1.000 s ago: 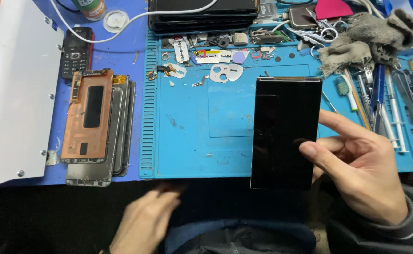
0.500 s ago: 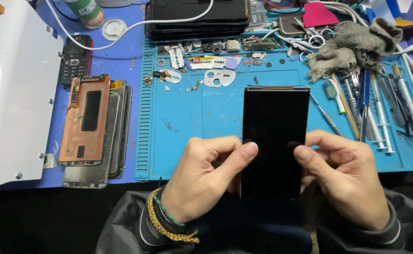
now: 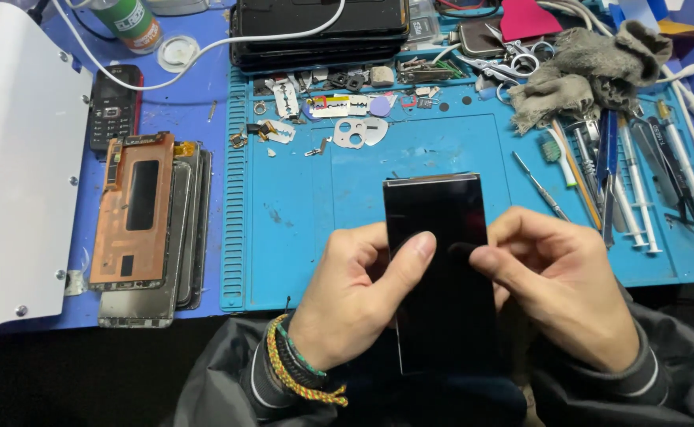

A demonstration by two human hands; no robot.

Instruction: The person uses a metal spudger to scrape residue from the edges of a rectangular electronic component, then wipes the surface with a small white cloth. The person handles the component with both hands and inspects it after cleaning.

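Head view, looking down at a repair counter point(image 3: 204, 95). Both hands hold a black glass panel point(image 3: 442, 277) upright in front of the person, above the near edge of the blue mat point(image 3: 299, 221). The left hand point(image 3: 355, 296) grips the panel's left edge, its thumb pressed flat across the dark face; the right hand point(image 3: 560, 292) grips the right edge, its thumb also lying on the face, so that the two thumb tips almost meet at mid-panel. The fingers of both hands are curled closed around the panel, those behind it hidden from view. A braided bracelet point(image 3: 299, 372) sits on the left wrist.

The panel and hands cover the lower centre of the mat. Left of the mat, a stack of phone frames point(image 3: 153, 229) lies on the counter, the topmost with a copper-coloured back, beside a white plate point(image 3: 15, 166) and a small black keypad phone point(image 3: 113, 107). At the far edge lies a stack of dark phones point(image 3: 319, 28), crossed by a white cable point(image 3: 204, 67). Small metal parts point(image 3: 339, 115) are scattered along the upper mat. To the right lie a grey rag point(image 3: 584, 67), scissors point(image 3: 513, 59), and a row of tools and syringes point(image 3: 631, 182), all well apart from the hands.
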